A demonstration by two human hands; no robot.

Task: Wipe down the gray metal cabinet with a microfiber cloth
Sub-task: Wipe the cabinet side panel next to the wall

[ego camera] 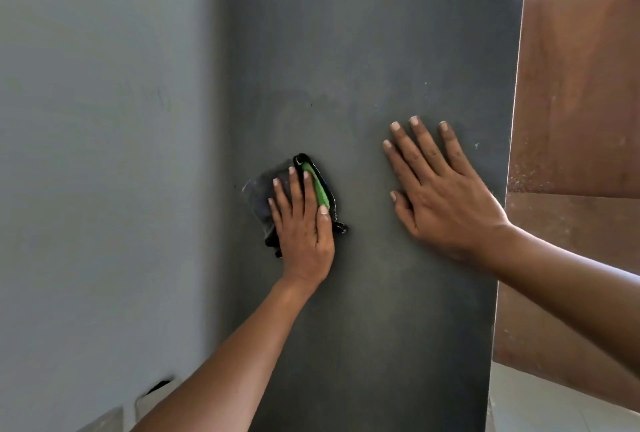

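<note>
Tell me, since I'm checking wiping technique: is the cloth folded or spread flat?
Folded or bunched: the dark gray microfiber cloth with green trim forms a compact wad under the left hand, pressed against the gray metal cabinet.

Tall flat metal cabinet side (381, 50) is showing dark charcoal gray w/ faint paler dusty smudges. Folded microfiber cloth (263, 192) is looking gray, w/ black edging & a bright green strip. Plain wall (104, 154) at left is reading lighter blue-gray. Wooden panel (575, 92) at right is glowing reddish-brown, speckled w/ pale flecks.
</note>
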